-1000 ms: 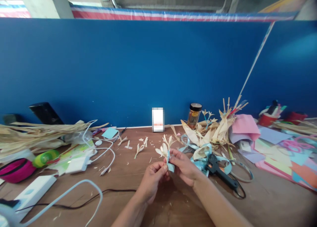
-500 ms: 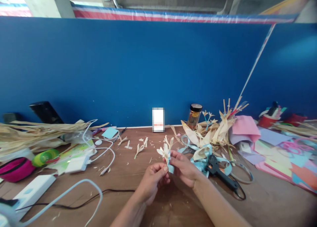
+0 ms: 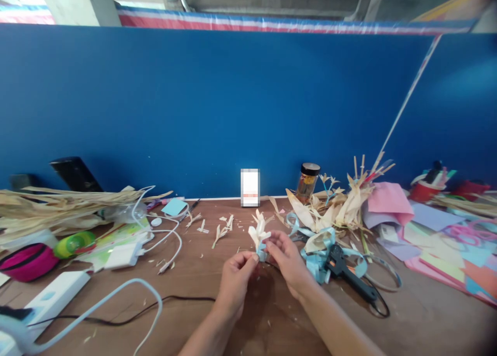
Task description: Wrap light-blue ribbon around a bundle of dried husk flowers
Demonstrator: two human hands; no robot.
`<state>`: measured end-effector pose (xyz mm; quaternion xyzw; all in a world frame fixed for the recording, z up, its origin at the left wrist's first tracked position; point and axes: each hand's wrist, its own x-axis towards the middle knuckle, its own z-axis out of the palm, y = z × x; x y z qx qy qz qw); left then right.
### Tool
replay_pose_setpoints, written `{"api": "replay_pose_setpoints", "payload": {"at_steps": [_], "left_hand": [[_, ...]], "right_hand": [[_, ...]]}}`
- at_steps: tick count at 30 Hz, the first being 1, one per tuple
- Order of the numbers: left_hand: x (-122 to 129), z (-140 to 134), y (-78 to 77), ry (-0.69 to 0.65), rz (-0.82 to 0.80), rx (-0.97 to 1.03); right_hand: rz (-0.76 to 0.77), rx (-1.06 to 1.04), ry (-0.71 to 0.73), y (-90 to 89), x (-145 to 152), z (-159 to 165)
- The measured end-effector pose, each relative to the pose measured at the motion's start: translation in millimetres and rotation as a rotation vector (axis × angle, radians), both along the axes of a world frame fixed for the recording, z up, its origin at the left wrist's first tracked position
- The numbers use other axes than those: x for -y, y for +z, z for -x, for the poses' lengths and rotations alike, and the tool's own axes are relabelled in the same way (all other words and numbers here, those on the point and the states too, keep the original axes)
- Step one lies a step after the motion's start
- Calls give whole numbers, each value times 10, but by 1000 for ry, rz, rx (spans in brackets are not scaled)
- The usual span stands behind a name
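Note:
A small cream flower [image 3: 258,231] made of dried husk stands upright between my hands, above the middle of the table. Pale blue ribbon [image 3: 261,252] is around its base. My left hand [image 3: 237,279] is closed, thumb and forefinger pinching the ribbon at the bottom of the flower. From the other side, my right hand [image 3: 288,260] grips the flower's base with thumb and curled fingers. The stem end is largely hidden by the fingers. Past my hands lie a loose husk sprig [image 3: 220,234] and several husk scraps.
On the right are a black glue gun [image 3: 351,276], a blue ribbon heap [image 3: 319,257], dried husks [image 3: 351,206], a lidded jar [image 3: 308,182] and coloured paper [image 3: 442,252]. White cables [image 3: 176,242], a power strip [image 3: 58,299] and a pink pouch [image 3: 29,263] occupy the left.
The flower has turned and tilted slightly in my fingers, and its blue base sits a little higher. My left hand has shifted its pinch up. The view has moved slightly.

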<state>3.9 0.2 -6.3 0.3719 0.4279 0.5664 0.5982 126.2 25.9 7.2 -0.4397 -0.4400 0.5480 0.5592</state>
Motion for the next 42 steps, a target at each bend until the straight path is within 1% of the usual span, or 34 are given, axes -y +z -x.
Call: {"api": "replay_pose_setpoints", "payload": {"at_steps": [3, 5, 7, 14, 22, 25, 27, 32, 36, 42], "left_hand": [[0, 6, -17, 57, -11, -58], [2, 7, -20, 66, -21, -73], [5, 7, -21, 66, -26, -79], [13, -2, -20, 53, -108, -185], [19, -7, -5, 43, -126, -258], [30, -10, 10, 42, -136, -294], [31, -12, 8, 42, -137, -285], [13, -19, -16, 37, -113, -197], [13, -31, -19, 18, -94, -133], [27, -56, -40, 3, -57, -47]], "right_hand": [[-124, 147, -81, -6, 10, -9], [-200, 253, -75, -8, 27, -13], [-239, 310, -52, -9, 47, -8], [-234, 310, -15, -17, 60, 20], [-231, 278, 13, -8, 58, 13], [-213, 257, 4, -25, 51, 19], [-173, 223, -14, -43, 45, 31], [-22, 28, -22, -58, 52, 81], [57, -76, -42, -39, 65, 100], [143, -252, -16, -33, 74, 115]]}}
